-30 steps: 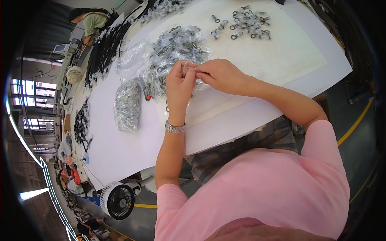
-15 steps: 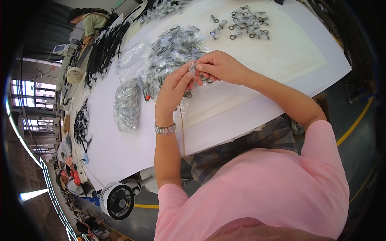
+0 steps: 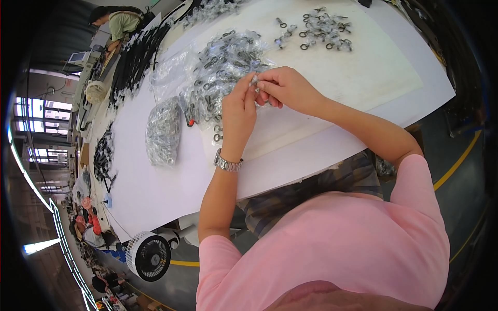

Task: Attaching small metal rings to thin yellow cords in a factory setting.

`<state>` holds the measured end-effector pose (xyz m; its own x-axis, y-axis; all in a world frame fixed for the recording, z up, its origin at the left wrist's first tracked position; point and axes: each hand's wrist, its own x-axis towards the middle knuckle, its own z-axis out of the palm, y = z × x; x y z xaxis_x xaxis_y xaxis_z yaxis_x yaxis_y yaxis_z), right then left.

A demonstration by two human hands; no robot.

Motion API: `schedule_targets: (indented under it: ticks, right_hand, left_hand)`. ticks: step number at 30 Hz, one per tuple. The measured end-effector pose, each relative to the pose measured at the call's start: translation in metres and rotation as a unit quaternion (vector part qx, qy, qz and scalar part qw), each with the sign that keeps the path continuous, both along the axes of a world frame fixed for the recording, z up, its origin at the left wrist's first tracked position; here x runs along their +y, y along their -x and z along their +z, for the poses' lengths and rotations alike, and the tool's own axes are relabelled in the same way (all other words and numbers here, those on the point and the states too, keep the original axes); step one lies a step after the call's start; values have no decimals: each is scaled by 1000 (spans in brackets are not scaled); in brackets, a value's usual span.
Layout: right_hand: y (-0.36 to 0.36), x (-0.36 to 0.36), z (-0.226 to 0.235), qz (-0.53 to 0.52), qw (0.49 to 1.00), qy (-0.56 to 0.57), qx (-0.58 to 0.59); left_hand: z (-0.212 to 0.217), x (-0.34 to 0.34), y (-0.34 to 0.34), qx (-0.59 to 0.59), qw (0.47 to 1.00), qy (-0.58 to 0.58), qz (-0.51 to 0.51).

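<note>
My left hand (image 3: 239,101) and my right hand (image 3: 282,89) meet over the table with fingertips pinched together. Between them is a small metal piece in clear plastic wrap (image 3: 254,81), mostly hidden by the fingers, so its exact kind is unclear. Just beyond and left of my hands lies a heap of dark metal hooks with rings (image 3: 225,57), many in clear plastic. Farther right, a smaller group of wrapped ring-ended hooks (image 3: 327,31) is spread on the table, with a few single ones beside it.
A full clear plastic bag (image 3: 163,132) stands left of the heap, beside a red-tipped dark tool (image 3: 190,123). Black straps (image 3: 136,65) lie along the far left edge. A white fan (image 3: 149,256) is at the near left of the white table (image 3: 137,202). Another person (image 3: 122,25) works beyond.
My left hand and forearm have shifted right and turned more upright, uncovering rings at the heap's near edge. Both hands stay together, pinching the wrapped piece.
</note>
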<state>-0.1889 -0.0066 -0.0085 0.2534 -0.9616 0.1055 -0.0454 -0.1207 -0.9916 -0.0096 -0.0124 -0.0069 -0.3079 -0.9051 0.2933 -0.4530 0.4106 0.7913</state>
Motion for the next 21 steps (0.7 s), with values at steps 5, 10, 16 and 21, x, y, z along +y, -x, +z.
schedule_targets:
  ticks: [5, 10, 16, 21]
  right_hand:
    - [46, -31, 12, -79, 964, 128, 221]
    - [38, -23, 7, -177, 864, 271, 387]
    - [-5, 8, -27, -62, 807, 305, 502]
    - [18, -4, -17, -65, 820, 237, 517]
  left_hand:
    - [18, -7, -16, 35, 987, -155, -20]
    - [14, -13, -28, 93, 988, -112, 46]
    - [10, -13, -20, 40, 997, -42, 49]
    - [12, -18, -18, 21, 998, -26, 49]
